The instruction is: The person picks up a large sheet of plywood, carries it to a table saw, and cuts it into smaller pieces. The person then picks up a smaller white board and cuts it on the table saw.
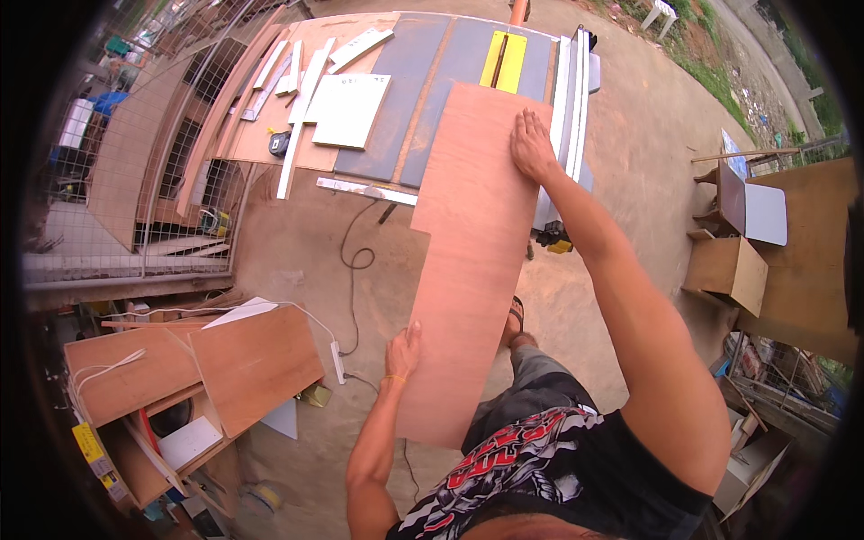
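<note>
A long reddish plywood panel (475,234) lies with its far end on the grey top of a table saw (396,108), its near end reaching back toward my body. There is a step cut into its left edge. My left hand (402,353) grips that left edge near the close end, thumb on top and the other fingers hidden underneath. Flat on the far right part of the panel rests my right hand (534,144), fingers stretched out. Just beyond the panel's far edge is a yellow insert plate (506,61) with a dark slot; I cannot make out the blade.
A metal fence (571,108) runs along the saw's right side. White-faced offcuts (353,110) and a tape measure (279,142) lie at the left. A cord (353,261) trails over the floor to a power strip (337,362). Plywood pieces (256,364) are stacked lower left.
</note>
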Motion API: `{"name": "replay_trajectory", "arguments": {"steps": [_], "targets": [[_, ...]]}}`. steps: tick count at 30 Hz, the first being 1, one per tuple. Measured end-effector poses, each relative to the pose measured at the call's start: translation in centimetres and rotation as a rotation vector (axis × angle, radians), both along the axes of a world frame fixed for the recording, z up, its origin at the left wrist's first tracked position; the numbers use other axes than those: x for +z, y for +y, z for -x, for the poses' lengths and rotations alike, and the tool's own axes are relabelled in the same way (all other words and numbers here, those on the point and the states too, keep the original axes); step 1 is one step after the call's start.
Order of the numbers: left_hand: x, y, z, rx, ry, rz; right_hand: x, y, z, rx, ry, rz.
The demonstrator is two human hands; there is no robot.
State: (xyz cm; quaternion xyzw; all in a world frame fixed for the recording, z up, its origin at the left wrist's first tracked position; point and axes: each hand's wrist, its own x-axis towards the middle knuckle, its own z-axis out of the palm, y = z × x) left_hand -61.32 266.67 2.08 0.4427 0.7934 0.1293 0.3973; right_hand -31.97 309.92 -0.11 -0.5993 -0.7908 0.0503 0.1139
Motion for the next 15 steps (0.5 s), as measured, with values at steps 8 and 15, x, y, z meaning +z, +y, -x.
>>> {"name": "replay_trajectory", "arguments": {"steps": [8,15], "targets": [[0.1,2.1,-0.9,0.014,-0.005,0.005,-0.5,2.1,-0.8,-0.018,-0.014,-0.024],[0.6,4.4,-1.5,-0.018,0.002,-0.001,-1.0,4.1,-1.2,-0.019,-0.04,-0.062]]}}
